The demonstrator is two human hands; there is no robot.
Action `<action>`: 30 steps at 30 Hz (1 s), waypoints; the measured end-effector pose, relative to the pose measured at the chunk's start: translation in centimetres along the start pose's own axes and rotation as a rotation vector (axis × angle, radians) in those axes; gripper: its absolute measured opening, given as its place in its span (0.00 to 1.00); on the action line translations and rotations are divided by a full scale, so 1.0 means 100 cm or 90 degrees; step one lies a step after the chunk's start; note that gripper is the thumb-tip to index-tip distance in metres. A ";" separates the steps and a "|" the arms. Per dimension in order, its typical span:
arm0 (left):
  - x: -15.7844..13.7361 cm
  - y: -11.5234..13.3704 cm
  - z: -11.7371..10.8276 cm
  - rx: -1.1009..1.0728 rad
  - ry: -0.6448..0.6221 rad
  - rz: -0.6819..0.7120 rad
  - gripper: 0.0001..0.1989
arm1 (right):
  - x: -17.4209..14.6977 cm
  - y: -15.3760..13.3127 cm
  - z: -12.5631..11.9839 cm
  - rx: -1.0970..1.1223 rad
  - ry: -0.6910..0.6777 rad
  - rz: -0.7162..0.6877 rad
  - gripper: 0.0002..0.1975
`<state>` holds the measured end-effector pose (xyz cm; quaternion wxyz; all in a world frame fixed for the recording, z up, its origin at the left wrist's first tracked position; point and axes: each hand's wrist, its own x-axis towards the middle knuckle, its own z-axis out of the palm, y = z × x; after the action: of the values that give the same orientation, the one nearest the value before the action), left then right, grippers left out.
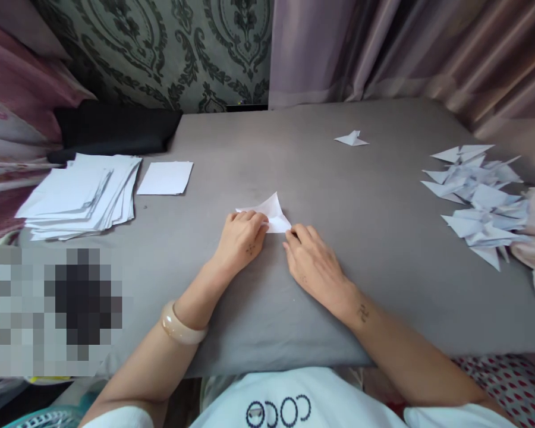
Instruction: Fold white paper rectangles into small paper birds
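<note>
A grey-covered tabletop fills most of the view, bordered by a mauve curtain at the far right and a dark patterned wall behind. A flat black item lies at the far left corner, with a loose stack of white sheets just nearer. On the right sits a heap of folded white pieces (their pointed tips jut out in several directions). Centrally, the left hand is curled closed on the left part of a partly folded paper; the right hand has bent fingers at its right corner, whether pinching or pressing I cannot tell. The paper's long axis runs left to right, its peak pointing away from the person. One small folded piece lies farther back.
</note>
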<state>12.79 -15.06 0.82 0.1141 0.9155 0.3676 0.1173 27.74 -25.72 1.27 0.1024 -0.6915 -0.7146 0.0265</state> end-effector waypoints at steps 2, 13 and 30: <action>-0.003 -0.001 0.000 -0.018 0.016 0.014 0.07 | 0.000 0.006 0.001 0.018 0.041 0.019 0.11; 0.001 -0.004 0.015 -0.052 0.123 0.171 0.09 | 0.009 0.015 0.007 -0.038 0.128 -0.092 0.12; -0.024 0.019 0.002 0.070 -0.024 0.055 0.16 | 0.018 0.006 -0.008 -0.203 -0.021 -0.157 0.10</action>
<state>12.44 -18.10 0.89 0.0653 0.9373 0.3316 0.0848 28.46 -23.97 2.11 -0.0179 -0.6057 -0.7905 -0.0885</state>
